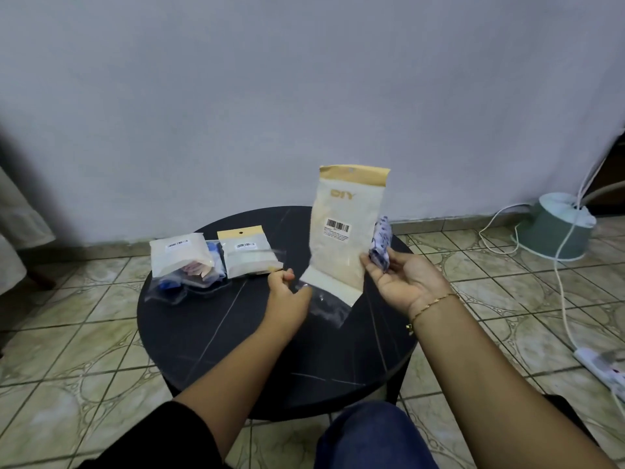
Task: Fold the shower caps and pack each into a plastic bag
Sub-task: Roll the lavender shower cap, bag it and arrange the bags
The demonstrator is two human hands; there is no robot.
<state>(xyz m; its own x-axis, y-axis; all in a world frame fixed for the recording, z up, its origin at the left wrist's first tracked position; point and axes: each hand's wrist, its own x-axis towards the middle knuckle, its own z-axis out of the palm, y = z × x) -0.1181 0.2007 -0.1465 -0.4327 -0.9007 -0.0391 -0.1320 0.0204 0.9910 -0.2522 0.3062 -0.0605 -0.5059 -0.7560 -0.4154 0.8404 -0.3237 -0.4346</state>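
Note:
My right hand (402, 279) grips a folded blue-and-white patterned shower cap (381, 243) and, with the thumb, the right edge of a frosted plastic bag (345, 238). The bag has a tan header and a barcode label and stands upright above the round black table (236, 333). Its clear lower end (329, 308) hangs down towards the tabletop. My left hand (287, 292) is at that lower end with curled fingers, pinching the clear plastic at its left corner.
Two more frosted bags (181, 253) (248, 252) lie at the table's back left, on top of blue caps in clear plastic (179, 286). On the tiled floor to the right are a green upturned bucket-like object (554, 231), a white cable (564, 286) and a power strip (602, 367).

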